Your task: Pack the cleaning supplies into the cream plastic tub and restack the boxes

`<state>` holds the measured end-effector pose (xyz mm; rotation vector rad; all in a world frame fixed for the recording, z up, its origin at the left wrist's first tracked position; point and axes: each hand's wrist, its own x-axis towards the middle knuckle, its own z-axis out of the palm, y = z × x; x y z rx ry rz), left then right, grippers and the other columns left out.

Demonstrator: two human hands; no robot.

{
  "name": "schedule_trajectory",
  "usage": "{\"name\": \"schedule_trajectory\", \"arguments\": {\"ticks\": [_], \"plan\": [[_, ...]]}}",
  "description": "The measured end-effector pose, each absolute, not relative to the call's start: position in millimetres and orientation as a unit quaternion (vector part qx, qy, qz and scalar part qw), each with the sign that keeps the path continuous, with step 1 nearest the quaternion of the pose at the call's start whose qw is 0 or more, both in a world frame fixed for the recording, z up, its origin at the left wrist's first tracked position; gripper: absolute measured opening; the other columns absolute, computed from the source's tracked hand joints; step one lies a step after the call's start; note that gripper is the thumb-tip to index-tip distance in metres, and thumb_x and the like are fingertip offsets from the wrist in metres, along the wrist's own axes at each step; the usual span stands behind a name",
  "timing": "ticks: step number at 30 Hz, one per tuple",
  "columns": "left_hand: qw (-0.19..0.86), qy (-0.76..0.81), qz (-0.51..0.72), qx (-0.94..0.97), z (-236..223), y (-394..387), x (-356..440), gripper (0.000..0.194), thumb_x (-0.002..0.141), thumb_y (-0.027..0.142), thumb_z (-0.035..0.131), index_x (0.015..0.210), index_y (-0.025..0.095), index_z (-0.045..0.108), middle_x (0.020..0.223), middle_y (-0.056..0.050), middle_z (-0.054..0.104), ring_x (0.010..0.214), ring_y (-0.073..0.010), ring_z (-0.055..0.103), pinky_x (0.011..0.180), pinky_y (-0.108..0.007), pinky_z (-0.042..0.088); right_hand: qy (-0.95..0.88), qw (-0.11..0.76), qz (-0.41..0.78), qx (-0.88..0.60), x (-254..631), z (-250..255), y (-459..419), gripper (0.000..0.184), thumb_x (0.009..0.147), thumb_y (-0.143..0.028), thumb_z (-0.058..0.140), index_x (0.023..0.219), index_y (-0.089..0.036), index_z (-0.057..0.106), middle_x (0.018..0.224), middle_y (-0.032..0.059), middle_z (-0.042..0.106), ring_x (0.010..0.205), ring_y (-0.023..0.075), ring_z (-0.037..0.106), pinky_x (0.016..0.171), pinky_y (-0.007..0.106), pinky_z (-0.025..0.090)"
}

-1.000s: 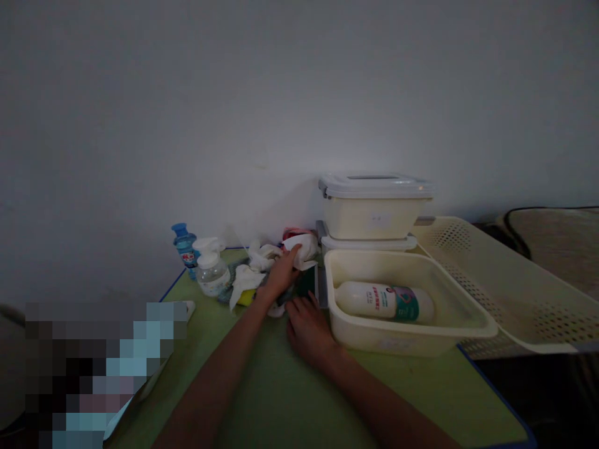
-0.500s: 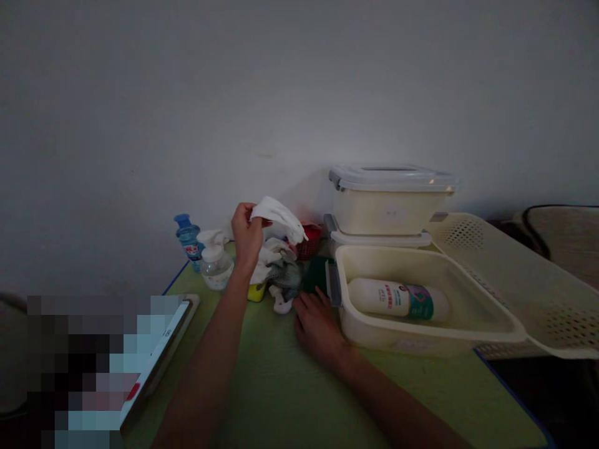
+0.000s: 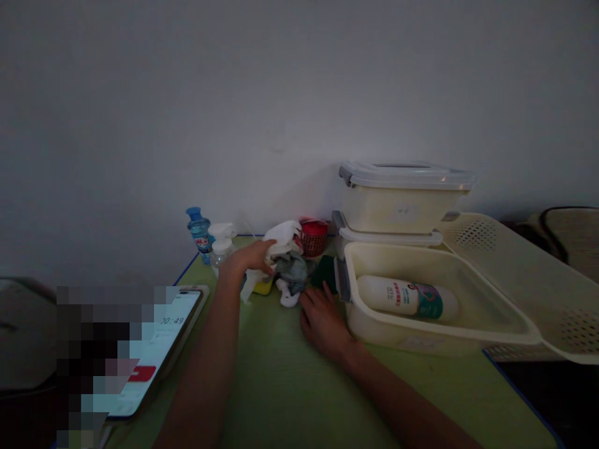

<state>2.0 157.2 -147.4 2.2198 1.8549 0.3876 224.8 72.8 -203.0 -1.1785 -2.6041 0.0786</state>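
Note:
My left hand (image 3: pixel 248 257) is over the left side of a small heap, its thumb and fingers apart. Just beyond its fingertips a white cloth item (image 3: pixel 283 233), possibly a glove, lies on top. Below that sits a crumpled grey-green patterned cloth (image 3: pixel 292 269). Another piece of white cloth (image 3: pixel 253 282) hangs beneath the left hand, partly covering a yellow item (image 3: pixel 264 287). A small white piece (image 3: pixel 287 296) lies in front of the heap. My right hand (image 3: pixel 322 317) rests on the table with fingers spread, close to a dark green pad (image 3: pixel 324 272).
Beside the right hand stands an open cream bin (image 3: pixel 444 333) holding a white bottle (image 3: pixel 402 296). Behind it is a lidded box (image 3: pixel 397 206); a perforated basket (image 3: pixel 515 262) is at right. A red basket (image 3: pixel 313 238), blue bottle (image 3: pixel 200 236), pump bottle (image 3: pixel 222 240) and phone (image 3: pixel 159 349) surround the heap.
My left hand has come down and let go of the white cloth item, which now lies on the heap. My right hand stays by the green pad. The view has shifted slightly.

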Motion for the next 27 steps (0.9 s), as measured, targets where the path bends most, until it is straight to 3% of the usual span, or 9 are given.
{"name": "schedule_trajectory", "arguments": {"ticks": [5,9,12,20,25,27], "plan": [[0.073,0.639,0.173,0.746,-150.1,163.2,5.9,0.032,0.053,0.013,0.069,0.084,0.020,0.065,0.082,-0.004,0.069,0.076,-0.0207,0.064,0.067,-0.026,0.046,-0.901,0.137,0.042,-0.410,224.7,-200.0,71.4,0.022,0.081,-0.011,0.043,0.098,-0.016,0.056,0.101,0.0080,0.058,0.103,0.0202,0.050,0.109,0.047,0.016],[0.038,0.640,0.222,0.734,-132.1,158.4,5.9,0.016,0.065,0.015,0.059,0.080,0.017,0.064,0.076,-0.005,0.066,0.074,-0.0202,0.061,0.069,-0.028,0.045,-0.902,0.139,0.048,-0.405,225.3,-201.3,72.4,0.022,0.082,-0.012,0.043,0.099,-0.017,0.055,0.103,0.0078,0.058,0.103,0.0195,0.051,0.109,0.048,0.016],[0.016,0.637,0.291,0.714,-113.5,148.6,5.3,0.015,0.069,0.016,0.053,0.081,0.015,0.061,0.074,-0.004,0.063,0.070,-0.0182,0.058,0.066,-0.028,0.044,-0.903,0.148,0.041,-0.401,225.5,-203.9,73.6,0.021,0.082,-0.012,0.042,0.098,-0.017,0.055,0.102,0.0076,0.058,0.102,0.0197,0.051,0.109,0.049,0.016],[0.025,0.528,0.651,0.544,-90.9,140.9,10.3,0.011,0.067,0.016,0.053,0.077,0.018,0.048,0.072,0.003,0.051,0.059,-0.0097,0.051,0.053,-0.020,0.044,-0.904,0.165,0.022,-0.393,224.9,-210.1,75.6,0.019,0.080,-0.011,0.044,0.095,-0.017,0.055,0.097,0.0073,0.058,0.098,0.0202,0.052,0.107,0.050,0.019],[0.022,0.468,0.716,0.517,-95.0,151.4,13.1,0.014,0.069,0.017,0.052,0.081,0.019,0.046,0.080,0.002,0.054,0.070,-0.0102,0.056,0.063,-0.021,0.049,-0.903,0.169,0.026,-0.394,224.1,-211.5,76.6,0.018,0.080,-0.011,0.043,0.093,-0.017,0.055,0.097,0.0076,0.058,0.098,0.0204,0.052,0.106,0.052,0.020],[0.047,0.464,0.692,0.551,-100.3,153.7,14.9,0.023,0.071,0.018,0.051,0.093,0.020,0.047,0.093,-0.002,0.057,0.085,-0.0130,0.058,0.072,-0.024,0.049,-0.904,0.170,0.029,-0.392,224.2,-211.6,76.7,0.020,0.080,-0.011,0.043,0.095,-0.017,0.055,0.098,0.0079,0.058,0.099,0.0206,0.052,0.106,0.053,0.020]]}}
